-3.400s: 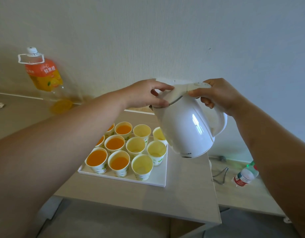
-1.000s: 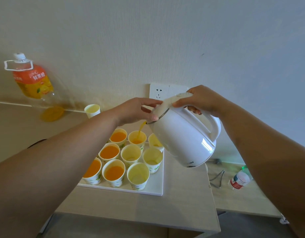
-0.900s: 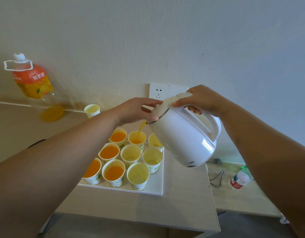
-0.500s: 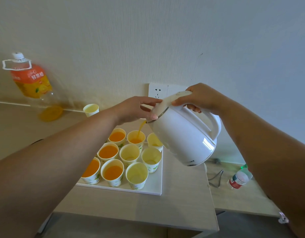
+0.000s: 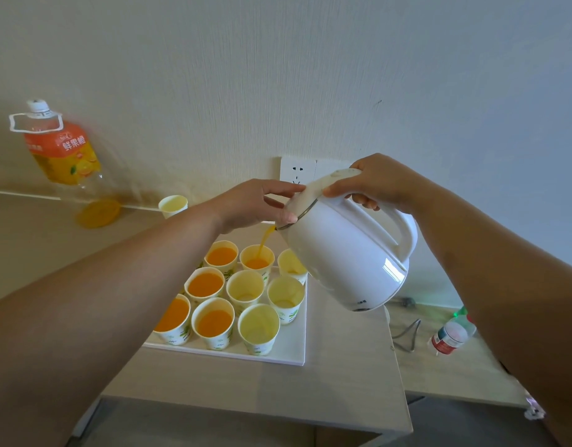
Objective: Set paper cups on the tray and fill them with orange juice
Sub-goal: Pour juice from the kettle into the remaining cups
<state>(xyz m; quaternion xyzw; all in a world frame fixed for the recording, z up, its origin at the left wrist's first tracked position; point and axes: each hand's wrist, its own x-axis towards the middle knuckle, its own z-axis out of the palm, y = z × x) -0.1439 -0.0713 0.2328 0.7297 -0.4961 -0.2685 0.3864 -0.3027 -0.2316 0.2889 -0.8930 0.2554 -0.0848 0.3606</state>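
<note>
Over the white tray I hold the white kettle tipped hard over. Its lid faces up and to my left, its base down and to my right, and its body slants between the two. The spout points down-left at the back row of paper cups. A thin stream of orange juice falls from the spout into the middle back cup, which is partly full.

My right hand is wrapped round the top of the handle, thumb lying on the lid. My left hand is mostly open, fingers stretched along the lid's upper edge and thumb pressed at the rim just above the spout.

Of the cups I can see, four hold juice on the left and four look empty on the right. The tray sits on a pale table. A lone cup stands by the wall, near a juice bottle.
</note>
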